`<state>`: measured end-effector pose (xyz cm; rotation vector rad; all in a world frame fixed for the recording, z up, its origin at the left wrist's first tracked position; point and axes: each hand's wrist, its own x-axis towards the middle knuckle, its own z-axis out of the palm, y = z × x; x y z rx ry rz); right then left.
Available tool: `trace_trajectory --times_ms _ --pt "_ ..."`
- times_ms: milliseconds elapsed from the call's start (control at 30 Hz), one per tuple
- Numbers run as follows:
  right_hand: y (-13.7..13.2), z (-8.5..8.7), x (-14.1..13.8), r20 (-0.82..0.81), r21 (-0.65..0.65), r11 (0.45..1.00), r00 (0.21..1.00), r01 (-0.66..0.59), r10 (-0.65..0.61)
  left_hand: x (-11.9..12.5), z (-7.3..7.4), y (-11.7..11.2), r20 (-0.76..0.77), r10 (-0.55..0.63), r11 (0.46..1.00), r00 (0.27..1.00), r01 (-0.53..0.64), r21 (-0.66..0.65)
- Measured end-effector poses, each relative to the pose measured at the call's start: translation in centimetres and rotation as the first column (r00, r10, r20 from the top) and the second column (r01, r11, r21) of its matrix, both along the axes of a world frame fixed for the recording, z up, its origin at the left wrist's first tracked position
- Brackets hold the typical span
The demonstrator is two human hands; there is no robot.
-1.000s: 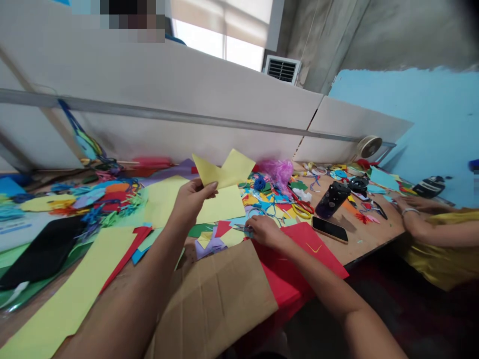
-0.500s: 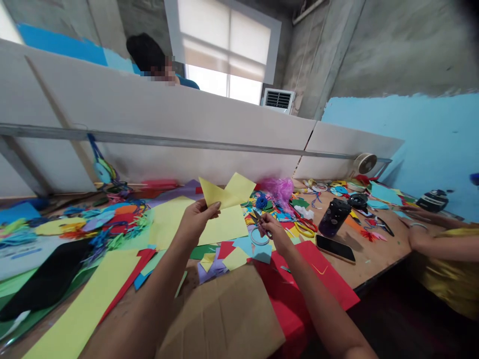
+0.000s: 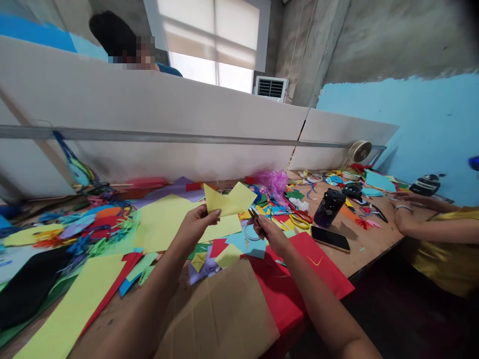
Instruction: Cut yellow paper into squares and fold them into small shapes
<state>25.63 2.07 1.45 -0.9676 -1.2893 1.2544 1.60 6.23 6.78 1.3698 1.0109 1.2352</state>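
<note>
Pinched between thumb and fingers of my left hand (image 3: 205, 218) is a piece of yellow paper (image 3: 230, 200) with a V-shaped notch in its top edge. My right hand (image 3: 270, 232) is closed around a small pair of scissors (image 3: 254, 214). Their blades point up and left, close to the paper's right corner; whether they touch it I cannot tell. Below the hands lie yellow, red, blue and purple paper scraps (image 3: 228, 255). Larger yellow sheets (image 3: 160, 224) spread out behind my left hand.
Brown cardboard (image 3: 224, 309) and a red sheet (image 3: 288, 279) lie at the table's front. A phone (image 3: 330, 239), a dark bottle (image 3: 330, 207) and yellow-handled scissors (image 3: 299, 221) are to the right. Another person's arm (image 3: 434, 219) rests at far right. A white partition (image 3: 187, 114) stands behind.
The view has shifted, so the room appears moved left. The yellow paper has turned to lie wider and flatter in my left hand, and the scissors are nearer its right corner.
</note>
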Motion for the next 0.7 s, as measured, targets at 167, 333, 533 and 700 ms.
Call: trace_trajectory --times_ms 167,333,533,700 --pt "-0.2 -0.1 0.0 -0.032 -0.043 0.998 0.998 -0.054 0.052 0.3 -0.3 -0.1 -0.014 -0.015 1.0 1.0 0.014 -0.02" --pt "-0.4 0.0 0.0 -0.003 -0.024 0.996 0.996 -0.085 0.085 0.4 -0.5 0.0 -0.031 -0.017 1.0 0.999 0.016 -0.024" --pt "-0.7 0.8 -0.1 -0.016 -0.063 0.995 0.996 -0.084 0.083 0.5 -0.8 0.1 -0.053 -0.023 1.0 0.998 0.023 -0.008" --pt "-0.8 1.1 -0.2 -0.005 -0.054 0.996 0.997 -0.077 0.077 0.6 -0.7 0.0 -0.068 -0.04 0.999 0.997 0.039 -0.012"
